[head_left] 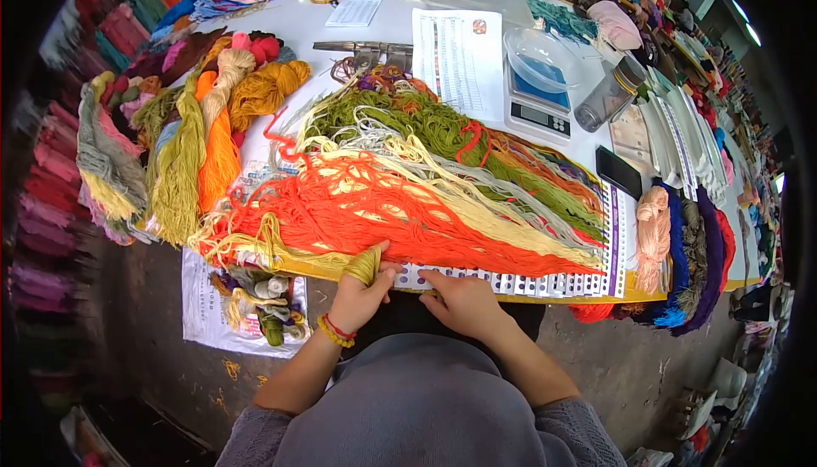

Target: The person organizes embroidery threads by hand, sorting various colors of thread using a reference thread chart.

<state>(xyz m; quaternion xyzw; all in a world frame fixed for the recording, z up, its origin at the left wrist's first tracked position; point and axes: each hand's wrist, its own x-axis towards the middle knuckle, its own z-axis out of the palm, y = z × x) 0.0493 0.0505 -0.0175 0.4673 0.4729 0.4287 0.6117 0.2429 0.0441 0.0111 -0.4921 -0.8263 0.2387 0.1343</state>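
Note:
My left hand (359, 295) has olive-yellow embroidery thread (363, 265) wrapped over its fingers, and the fingers curl round it. It sits at the table's front edge. To its right, my right hand (466, 305) is closed, with bent fingers touching a white punched-hole card strip (506, 284); whatever is pinched there is too small to see. Just beyond both hands lies a wide fan of red thread (366, 212). Cream thread (494, 224), grey strands and olive-green thread (408, 122) spread behind it, narrowing toward another punched card (614, 246) on the right.
Colourful yarn skeins (217, 161) pile up at the left. A digital scale (540, 114) with a clear plastic bowl (538, 59), a printed sheet (457, 63), a jar (608, 97) and a phone (619, 171) stand behind. More skeins (654, 229) hang at right. Below-left, a white bag (200, 310) lies on the floor.

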